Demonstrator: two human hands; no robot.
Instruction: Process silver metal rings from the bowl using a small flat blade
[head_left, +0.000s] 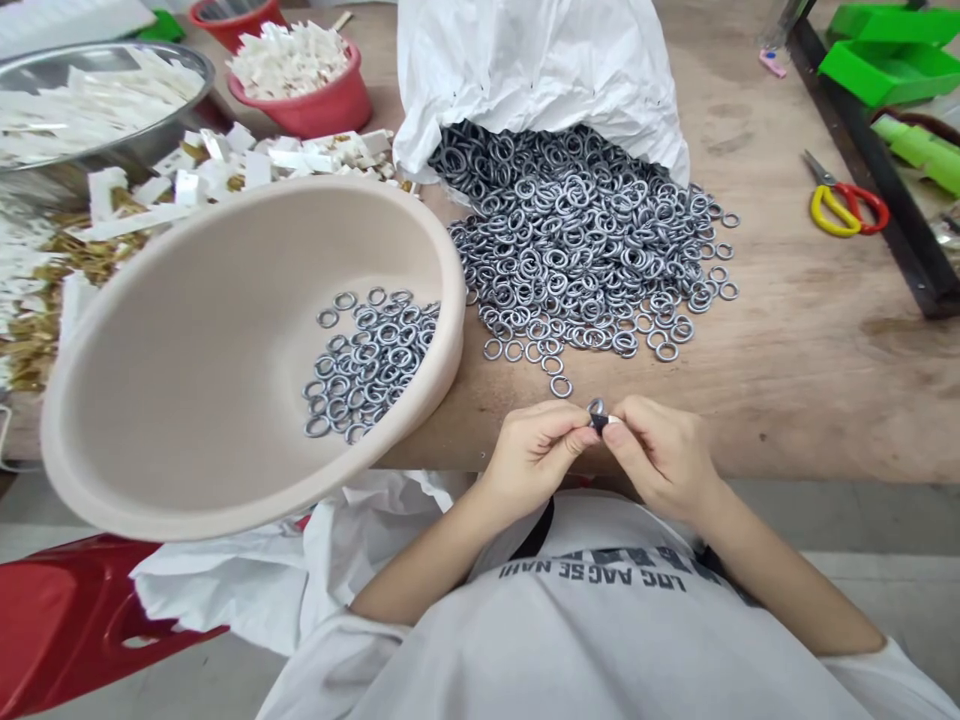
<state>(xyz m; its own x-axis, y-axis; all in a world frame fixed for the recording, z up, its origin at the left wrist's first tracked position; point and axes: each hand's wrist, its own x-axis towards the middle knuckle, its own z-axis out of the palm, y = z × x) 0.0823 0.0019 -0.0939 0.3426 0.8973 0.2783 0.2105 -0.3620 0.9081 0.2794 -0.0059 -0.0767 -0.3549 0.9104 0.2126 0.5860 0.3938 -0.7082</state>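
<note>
My left hand (534, 450) and my right hand (660, 455) meet at the table's front edge, fingertips pinched together on a small metal ring (597, 410) with a dark piece under it. Just beyond them lies a big heap of grey metal rings (577, 240) spilling from a white sack (536, 70). To the left, a large beige bowl (150, 400) tilts over the table edge and holds several of the same rings (367, 365).
White plastic pieces and brass bits (112, 215) litter the far left, beside a steel basin (97, 95) and a red bowl (307, 80). Scissors with yellow and red handles (844, 200) lie at the right, near green trays (889, 50). A red stool (67, 620) stands lower left.
</note>
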